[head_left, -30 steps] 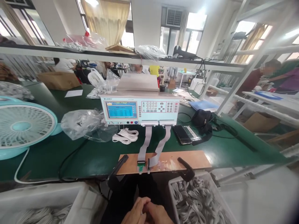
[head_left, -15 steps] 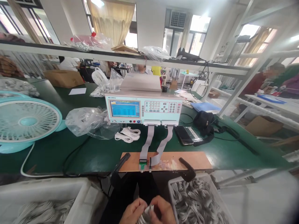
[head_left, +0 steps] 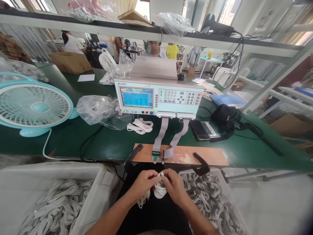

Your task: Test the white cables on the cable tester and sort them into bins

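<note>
My left hand [head_left: 143, 182] and my right hand [head_left: 174, 185] meet over my lap, both closed on a coiled white cable [head_left: 158, 190]. Its plug ends stick up between my fingertips and loose loops hang below my left hand. Just beyond my hands lies a wooden board [head_left: 195, 156] with two small sockets [head_left: 157, 159] at its near edge. Two grey ribbon cables [head_left: 168, 137] run from the sockets up to a pale test machine [head_left: 158, 98] with a lit blue screen.
White bins of coiled cables stand at the left [head_left: 49, 202] and right [head_left: 212, 199] of my lap. On the green bench [head_left: 102, 147] are a teal fan [head_left: 34, 107], bagged cables [head_left: 97, 109], a loose white coil [head_left: 140, 125], a phone [head_left: 199, 130] and a black pouch [head_left: 223, 116]. People work beyond.
My view has tipped downward. My hands have risen from the bottom edge toward the board, bringing the white cable up with its plug ends now between my fingertips.
</note>
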Available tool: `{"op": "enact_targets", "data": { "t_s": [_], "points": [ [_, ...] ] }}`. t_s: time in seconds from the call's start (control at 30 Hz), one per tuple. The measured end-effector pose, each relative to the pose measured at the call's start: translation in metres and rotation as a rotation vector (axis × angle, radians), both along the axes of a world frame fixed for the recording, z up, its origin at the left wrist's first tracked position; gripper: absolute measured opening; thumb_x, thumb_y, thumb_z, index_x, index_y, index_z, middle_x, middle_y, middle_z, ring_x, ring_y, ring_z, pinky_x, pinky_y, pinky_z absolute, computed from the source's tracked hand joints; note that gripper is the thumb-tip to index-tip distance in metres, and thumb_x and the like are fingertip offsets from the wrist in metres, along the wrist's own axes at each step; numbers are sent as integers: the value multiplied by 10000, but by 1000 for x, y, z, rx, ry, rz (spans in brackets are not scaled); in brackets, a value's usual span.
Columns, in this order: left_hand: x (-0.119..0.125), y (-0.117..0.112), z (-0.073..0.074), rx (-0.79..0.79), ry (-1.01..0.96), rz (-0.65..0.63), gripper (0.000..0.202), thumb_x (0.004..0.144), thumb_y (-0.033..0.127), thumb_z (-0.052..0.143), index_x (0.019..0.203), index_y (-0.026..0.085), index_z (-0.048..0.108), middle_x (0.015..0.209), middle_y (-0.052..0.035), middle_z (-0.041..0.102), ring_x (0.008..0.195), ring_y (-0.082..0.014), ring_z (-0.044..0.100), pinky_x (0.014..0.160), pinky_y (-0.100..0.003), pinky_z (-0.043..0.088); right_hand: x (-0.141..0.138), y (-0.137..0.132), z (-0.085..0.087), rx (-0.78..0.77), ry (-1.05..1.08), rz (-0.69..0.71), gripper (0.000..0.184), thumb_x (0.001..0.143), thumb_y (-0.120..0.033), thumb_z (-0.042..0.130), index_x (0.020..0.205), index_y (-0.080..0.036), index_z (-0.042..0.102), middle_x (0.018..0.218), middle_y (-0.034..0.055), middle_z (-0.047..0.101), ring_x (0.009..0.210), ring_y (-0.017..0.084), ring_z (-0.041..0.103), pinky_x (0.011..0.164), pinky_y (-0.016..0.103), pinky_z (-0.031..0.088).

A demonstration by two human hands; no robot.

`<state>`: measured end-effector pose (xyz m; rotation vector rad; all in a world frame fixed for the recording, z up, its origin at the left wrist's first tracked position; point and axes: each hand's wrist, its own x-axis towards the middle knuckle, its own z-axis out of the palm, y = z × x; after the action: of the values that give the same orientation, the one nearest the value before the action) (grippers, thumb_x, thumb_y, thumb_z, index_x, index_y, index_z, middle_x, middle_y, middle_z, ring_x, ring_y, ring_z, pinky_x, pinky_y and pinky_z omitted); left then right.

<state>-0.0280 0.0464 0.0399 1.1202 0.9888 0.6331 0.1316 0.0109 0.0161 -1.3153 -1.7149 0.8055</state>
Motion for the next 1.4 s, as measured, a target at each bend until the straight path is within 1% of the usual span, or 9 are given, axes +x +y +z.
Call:
{"op": "enact_targets", "data": {
  "t_s": [0.13, 0.27, 0.47, 0.77, 0.97, 1.03, 1.1, 1.2, 1.4],
  "points": [
    [8, -1, -21, -71, -64, 264, 289, 650, 416, 683, 631, 133, 630, 505, 38, 505, 436, -70, 432, 435, -175, 335, -8, 9, -4, -179, 265, -107, 198, 857, -322, 520, 736, -176, 577, 661, -11, 530, 616, 133, 473, 579, 231, 373],
    [15, -4, -38, -160, -129, 384, 279, 648, 405, 701, 646, 136, 627, 518, 40, 518, 437, -57, 440, 439, -161, 344, -15, 15, -9, -263, 463, -232, 221, 805, -369, 576, 705, -172, 567, 606, -23, 520, 550, 122, 437, 537, 229, 368],
    [13, -5, -35, -261, -185, 400, 297, 616, 408, 733, 689, 133, 649, 525, 37, 538, 429, -47, 438, 432, -150, 337, -17, 17, -15, -256, 500, -252, 214, 782, -350, 599, 678, -166, 564, 591, -28, 511, 542, 115, 421, 534, 229, 356],
    [7, -1, -39, -150, -123, 323, 343, 656, 460, 690, 720, 126, 645, 561, 14, 551, 434, -65, 446, 430, -175, 342, -19, 17, -15, -255, 511, -265, 212, 771, -352, 608, 694, -156, 578, 603, -20, 528, 551, 113, 426, 539, 228, 355],
    [-3, 6, -32, 34, -19, 101, 386, 777, 483, 542, 576, 154, 531, 407, 54, 425, 356, -60, 377, 382, -167, 277, -23, 18, -10, -417, 731, -263, 281, 722, -393, 662, 627, -159, 538, 520, -48, 457, 470, 83, 339, 471, 215, 288],
    [-6, 8, -28, 61, -20, 71, 386, 787, 482, 523, 573, 161, 525, 383, 54, 418, 345, -61, 373, 380, -162, 266, -25, 20, -8, -462, 802, -282, 308, 696, -406, 684, 605, -158, 527, 504, -51, 441, 463, 81, 329, 464, 214, 273],
    [-5, 9, -25, 76, -26, 104, 363, 774, 466, 541, 583, 158, 545, 395, 46, 438, 349, -61, 378, 381, -160, 270, -26, 22, -6, -486, 839, -298, 326, 673, -417, 702, 594, -156, 524, 497, -51, 435, 462, 79, 325, 465, 214, 264],
    [0, 9, -24, 78, -48, 219, 338, 731, 448, 587, 575, 148, 572, 463, 31, 473, 373, -60, 393, 381, -163, 296, -26, 23, -5, -506, 848, -296, 338, 663, -435, 706, 594, -159, 523, 504, -49, 441, 462, 81, 329, 471, 216, 270],
    [9, 6, -31, 45, -121, 362, 321, 711, 442, 609, 599, 141, 607, 474, 37, 446, 405, -71, 393, 397, -175, 306, -22, 23, -8, -493, 800, -259, 314, 689, -422, 693, 613, -152, 552, 546, -30, 485, 499, 92, 378, 502, 217, 307]
  ]
}}
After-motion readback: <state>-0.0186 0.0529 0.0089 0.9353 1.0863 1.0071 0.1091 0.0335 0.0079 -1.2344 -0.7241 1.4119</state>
